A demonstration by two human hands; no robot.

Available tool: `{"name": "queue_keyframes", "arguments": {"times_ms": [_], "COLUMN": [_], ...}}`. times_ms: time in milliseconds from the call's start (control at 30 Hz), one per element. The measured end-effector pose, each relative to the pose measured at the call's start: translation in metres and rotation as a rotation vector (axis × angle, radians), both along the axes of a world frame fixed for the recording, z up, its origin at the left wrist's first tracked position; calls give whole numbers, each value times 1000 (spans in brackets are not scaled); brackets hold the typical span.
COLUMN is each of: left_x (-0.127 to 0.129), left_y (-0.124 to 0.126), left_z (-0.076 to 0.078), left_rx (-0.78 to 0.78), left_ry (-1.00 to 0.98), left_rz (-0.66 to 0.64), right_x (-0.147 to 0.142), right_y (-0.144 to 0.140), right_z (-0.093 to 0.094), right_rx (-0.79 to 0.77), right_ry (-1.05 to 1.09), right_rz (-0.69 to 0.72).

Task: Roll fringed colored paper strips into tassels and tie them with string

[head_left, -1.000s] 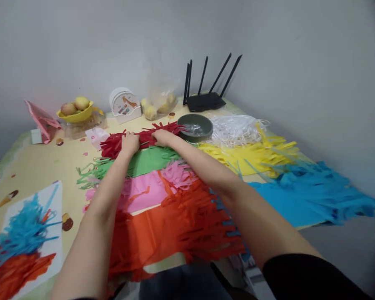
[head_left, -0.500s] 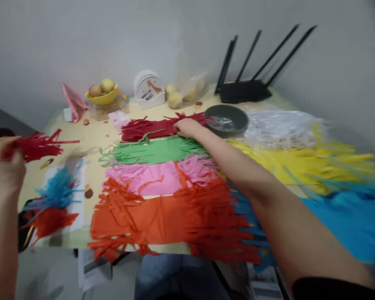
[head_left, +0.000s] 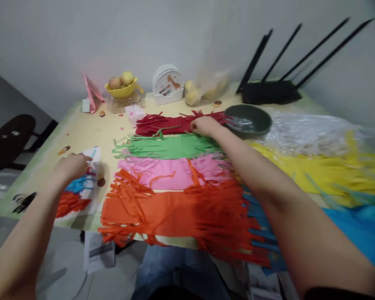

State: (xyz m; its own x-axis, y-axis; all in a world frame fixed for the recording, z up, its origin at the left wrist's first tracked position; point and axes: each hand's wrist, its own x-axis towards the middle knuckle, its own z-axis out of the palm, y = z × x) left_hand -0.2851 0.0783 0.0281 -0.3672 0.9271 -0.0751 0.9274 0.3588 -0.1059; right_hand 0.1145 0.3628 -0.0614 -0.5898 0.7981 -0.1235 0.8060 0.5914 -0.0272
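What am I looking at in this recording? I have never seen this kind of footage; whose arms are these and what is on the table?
There is no machine here. A camera worn on a person's head looks forward and down, so the two bare arms reaching in from the bottom are that person's own.

The left hand rests on a white sheet at the table's left edge, which carries blue and orange paper strips; what its fingers hold is too blurred to tell. The right hand presses on dark red fringed paper.

On the table lie more fringed sheets: green, pink, orange, yellow and blue. Further back stand a grey bowl, a black router and a yellow fruit bowl.
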Motion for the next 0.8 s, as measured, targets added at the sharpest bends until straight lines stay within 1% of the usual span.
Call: {"name": "queue_keyframes", "arguments": {"times_ms": [33, 67, 100, 167, 200, 233, 267, 300, 333, 367, 433, 467, 533, 600, 700, 733, 767, 800], "left_x": [20, 44, 73, 137, 167, 193, 214, 228, 235, 235, 222, 210, 183, 152, 115, 108, 106, 110], "left_y": [23, 49, 77, 133, 160, 183, 203, 218, 230, 237, 240, 237, 227, 214, 200, 197, 195, 196], "left_z": [3, 3, -1, -16, -26, -37, -48, -58, -67, -74, -82, -84, -82, -74, -55, -48, -41, -36], "left_rx": [14, 37, 62, 121, 124, 116, 106, 96, 85, 78, 79, 88, 108, 97, -46, -87, -92, -47], "left_ry": [9, 1, -24, -182, -235, -248, -245, -236, -217, -195, -149, -126, -89, -66, -76, -79, -76, -69], "left_rz": [-75, -166, -266, -575, -671, -706, -713, -696, -656, -608, -509, -462, -369, -255, 4, 71, 105, 85], "right_x": [0, -1, -1, -2, -2, -2, -2, -3, -3, -3, -2, -2, -1, 0, 2, 2, 2, 2], "right_y": [1, 1, 2, 5, 6, 6, 7, 7, 8, 8, 9, 9, 12, 15, 20, 22, 23, 24], "right_z": [2, 4, 5, 7, 8, 9, 9, 10, 11, 12, 13, 13, 13, 13, 10, 9, 8, 8], "right_rx": [-6, -8, -8, -6, -6, -6, -7, -8, -10, -13, -20, -24, -36, -50, -66, -72, -79, -86], "right_ry": [11, 23, 34, 51, 58, 65, 71, 76, 81, 86, 94, 98, 107, 118, 143, 150, 157, 162], "right_rz": [-2, -8, -18, -43, -57, -68, -78, -86, -91, -93, -94, -94, -94, -94, -98, -101, -104, -108]}}
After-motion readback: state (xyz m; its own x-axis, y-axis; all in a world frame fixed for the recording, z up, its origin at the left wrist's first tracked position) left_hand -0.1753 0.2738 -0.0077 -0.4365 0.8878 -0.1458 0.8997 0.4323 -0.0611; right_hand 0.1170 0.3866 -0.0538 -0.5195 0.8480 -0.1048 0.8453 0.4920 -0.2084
